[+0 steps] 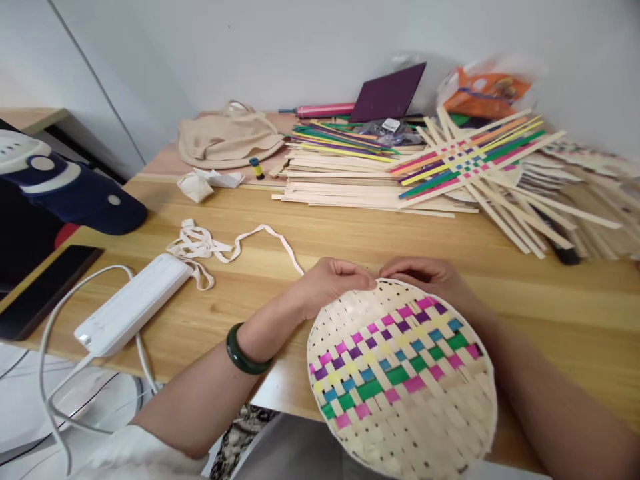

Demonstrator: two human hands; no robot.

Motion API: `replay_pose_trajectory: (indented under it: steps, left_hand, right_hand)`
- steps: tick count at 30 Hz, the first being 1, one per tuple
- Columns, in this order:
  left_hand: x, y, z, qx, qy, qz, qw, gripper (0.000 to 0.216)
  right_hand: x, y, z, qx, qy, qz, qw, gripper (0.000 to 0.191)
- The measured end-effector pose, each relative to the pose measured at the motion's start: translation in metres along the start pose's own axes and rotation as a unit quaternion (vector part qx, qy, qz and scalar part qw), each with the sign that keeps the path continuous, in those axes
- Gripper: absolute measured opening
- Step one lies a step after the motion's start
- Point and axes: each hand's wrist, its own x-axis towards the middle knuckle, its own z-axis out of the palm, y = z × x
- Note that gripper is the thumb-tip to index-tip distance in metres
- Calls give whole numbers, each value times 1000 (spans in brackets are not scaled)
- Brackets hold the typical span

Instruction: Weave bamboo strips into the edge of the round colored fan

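A round woven bamboo fan face with pink, purple, yellow, blue and green strips is tilted up at the table's front edge. At its top left rim my left hand pinches the edge, thumb on the near side. My right hand is closed at the top right rim, its fingers partly hidden behind the disc. White edging runs round the disc. A white fabric tape trails from a loose heap towards my left hand; its end is hidden there.
Behind lie bamboo strips, a half-woven strip piece, a thread spool and a beige cloth bag. To the left are a white power strip with a cable, a black phone and a dark blue object.
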Motion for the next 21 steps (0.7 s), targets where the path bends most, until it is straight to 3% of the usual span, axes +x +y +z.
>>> replay_pose_trajectory:
  steps: [3,5,8,11,16,19,21]
  left_hand:
    - [0,0,-1,41,49,22,998,20]
    - [0,1,-1,63,67,31,995,21]
    - [0,1,-1,80,76,48,993,23]
    - [0,-2,0,79,60,69,993,21]
    - [1,-4,1,81,50,83,992,19]
    - [2,-4,1,113,75,88,987,20]
    - [2,-2,0,131,102,89,982,20]
  right_hand:
    - [5,-2,-13,-84,88,-81,989,11]
    - [6,-7,-15,-155,132,-170,964,8]
    - [4,-15,-4,-300,128,-277,904,10]
    - [3,-18,13,-387,102,-332,854,9]
    - [2,-21,30,-405,109,-363,832,10]
    - [-2,-33,39,-387,136,-411,814,15]
    - [-6,-44,42,-337,162,-415,829,15]
